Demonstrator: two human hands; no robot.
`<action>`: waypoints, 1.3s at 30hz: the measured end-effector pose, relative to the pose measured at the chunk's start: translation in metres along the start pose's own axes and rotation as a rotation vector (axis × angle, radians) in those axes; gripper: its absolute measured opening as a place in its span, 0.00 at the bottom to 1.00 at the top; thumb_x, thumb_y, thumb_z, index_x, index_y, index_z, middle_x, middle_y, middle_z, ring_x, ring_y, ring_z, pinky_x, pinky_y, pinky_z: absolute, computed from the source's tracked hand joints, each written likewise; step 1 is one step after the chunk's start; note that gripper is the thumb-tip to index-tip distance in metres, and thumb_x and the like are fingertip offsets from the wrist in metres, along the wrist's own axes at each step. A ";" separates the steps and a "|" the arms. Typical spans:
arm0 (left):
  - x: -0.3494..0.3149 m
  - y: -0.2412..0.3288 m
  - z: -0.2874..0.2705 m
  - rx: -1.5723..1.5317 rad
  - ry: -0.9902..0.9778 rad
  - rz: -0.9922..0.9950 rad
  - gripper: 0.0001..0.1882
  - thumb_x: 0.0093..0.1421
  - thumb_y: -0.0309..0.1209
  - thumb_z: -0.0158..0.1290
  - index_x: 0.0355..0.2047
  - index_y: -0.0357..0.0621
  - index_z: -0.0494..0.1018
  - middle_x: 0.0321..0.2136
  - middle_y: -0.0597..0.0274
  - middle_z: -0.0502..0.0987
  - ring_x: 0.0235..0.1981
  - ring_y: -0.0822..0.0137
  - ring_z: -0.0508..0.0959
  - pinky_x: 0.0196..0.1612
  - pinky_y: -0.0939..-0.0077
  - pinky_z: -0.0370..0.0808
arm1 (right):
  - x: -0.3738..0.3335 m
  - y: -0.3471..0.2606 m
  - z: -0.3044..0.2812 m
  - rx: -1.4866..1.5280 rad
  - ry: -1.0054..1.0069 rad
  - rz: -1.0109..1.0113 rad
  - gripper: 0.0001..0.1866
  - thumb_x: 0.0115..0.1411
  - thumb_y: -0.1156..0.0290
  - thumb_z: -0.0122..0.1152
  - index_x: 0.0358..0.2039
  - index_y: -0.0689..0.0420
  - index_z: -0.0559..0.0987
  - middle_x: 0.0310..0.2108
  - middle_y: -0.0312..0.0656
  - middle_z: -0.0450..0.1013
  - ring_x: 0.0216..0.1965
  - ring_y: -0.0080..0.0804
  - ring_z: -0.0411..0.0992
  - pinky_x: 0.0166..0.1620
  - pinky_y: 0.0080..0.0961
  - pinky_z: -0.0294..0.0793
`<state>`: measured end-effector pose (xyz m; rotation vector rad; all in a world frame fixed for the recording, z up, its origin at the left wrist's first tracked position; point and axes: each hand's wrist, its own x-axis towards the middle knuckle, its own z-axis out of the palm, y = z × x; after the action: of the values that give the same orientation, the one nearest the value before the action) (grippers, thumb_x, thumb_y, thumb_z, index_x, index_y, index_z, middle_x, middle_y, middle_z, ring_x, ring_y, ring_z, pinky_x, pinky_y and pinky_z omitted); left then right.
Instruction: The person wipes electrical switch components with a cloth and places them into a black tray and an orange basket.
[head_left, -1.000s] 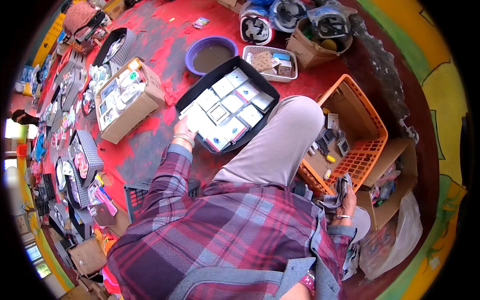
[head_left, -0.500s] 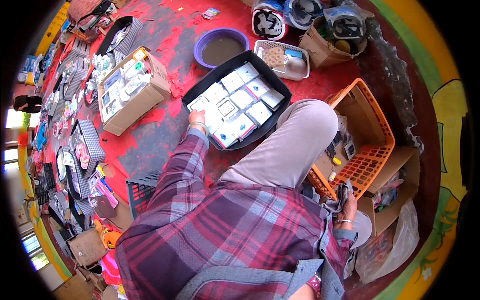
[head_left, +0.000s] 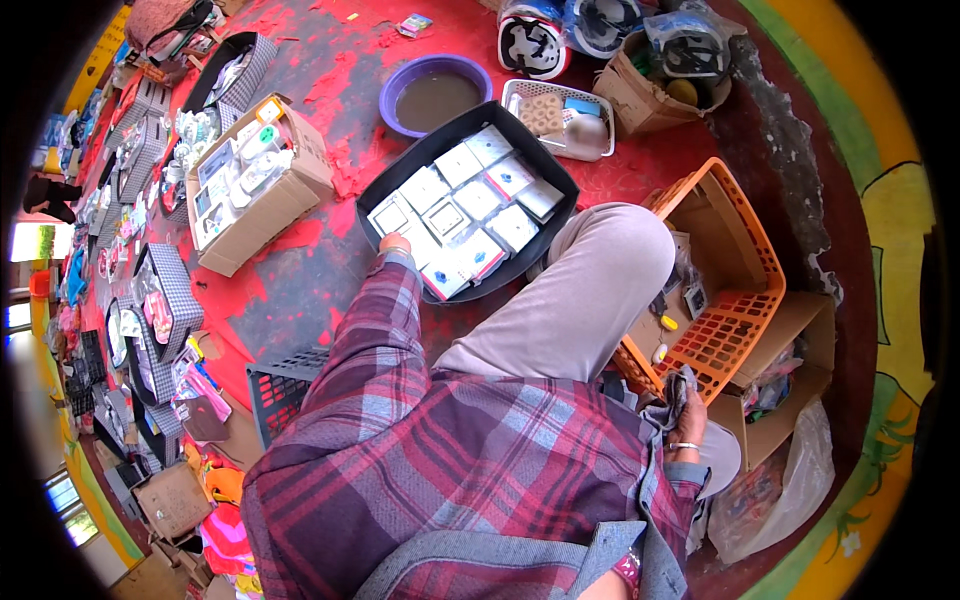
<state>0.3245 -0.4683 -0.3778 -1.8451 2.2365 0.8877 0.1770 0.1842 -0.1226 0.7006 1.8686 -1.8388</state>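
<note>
A black tray (head_left: 366,183) holds rows of small white boxes (head_left: 477,199), some with red edges and blue marks. My left hand (head_left: 396,243) is at the tray's left rim, close to the boxes; its fingers are mostly hidden, so I cannot tell if it grips the rim. Down at my right side, my right hand (head_left: 689,424) is closed on a crumpled grey cloth (head_left: 678,392). It is beside the near edge of an orange plastic basket (head_left: 745,325), which is tipped on its side with cardboard and small packaged items inside.
Beyond the tray are a purple basin (head_left: 387,98) of murky water and a white basket (head_left: 560,142). A cardboard box (head_left: 262,215) of packaged goods stands to the left. A dark crate (head_left: 262,395) sits near my left arm. An open carton (head_left: 800,390) is at the right.
The view has shifted slightly. My left sleeve now covers the bracelet at my left wrist, and less of that hand shows. The right hand still holds the grey cloth.
</note>
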 end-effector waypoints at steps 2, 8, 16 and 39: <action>-0.002 -0.001 -0.003 0.108 -0.047 -0.090 0.17 0.55 0.28 0.46 0.46 0.45 0.74 0.41 0.44 0.77 0.48 0.52 0.75 0.51 0.65 0.72 | 0.004 0.001 0.001 -0.043 0.004 0.008 0.19 0.63 0.64 0.52 0.46 0.68 0.75 0.39 0.43 0.77 0.36 0.31 0.76 0.40 0.26 0.76; -0.092 0.079 -0.047 0.166 0.153 -0.050 0.16 0.60 0.28 0.43 0.47 0.40 0.73 0.50 0.46 0.68 0.54 0.50 0.67 0.55 0.61 0.69 | 0.001 0.002 0.000 -0.051 0.000 -0.014 0.19 0.64 0.63 0.51 0.46 0.67 0.75 0.39 0.43 0.77 0.36 0.30 0.76 0.40 0.25 0.76; -0.079 0.051 -0.004 0.418 0.145 -0.020 0.23 0.60 0.31 0.42 0.57 0.39 0.63 0.54 0.45 0.66 0.56 0.50 0.65 0.57 0.61 0.65 | -0.014 -0.009 0.020 -0.013 0.010 0.020 0.18 0.64 0.65 0.50 0.47 0.67 0.74 0.38 0.43 0.77 0.34 0.31 0.76 0.39 0.25 0.76; -0.085 0.051 -0.017 0.384 -0.142 0.387 0.30 0.54 0.28 0.50 0.59 0.56 0.64 0.64 0.37 0.47 0.65 0.39 0.49 0.66 0.56 0.53 | -0.023 -0.012 0.027 0.023 -0.007 0.061 0.16 0.65 0.67 0.50 0.45 0.68 0.75 0.36 0.43 0.77 0.34 0.31 0.77 0.39 0.23 0.76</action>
<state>0.3040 -0.3987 -0.3084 -1.1750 2.4950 0.5540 0.1860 0.1555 -0.0994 0.7492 1.8045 -1.8248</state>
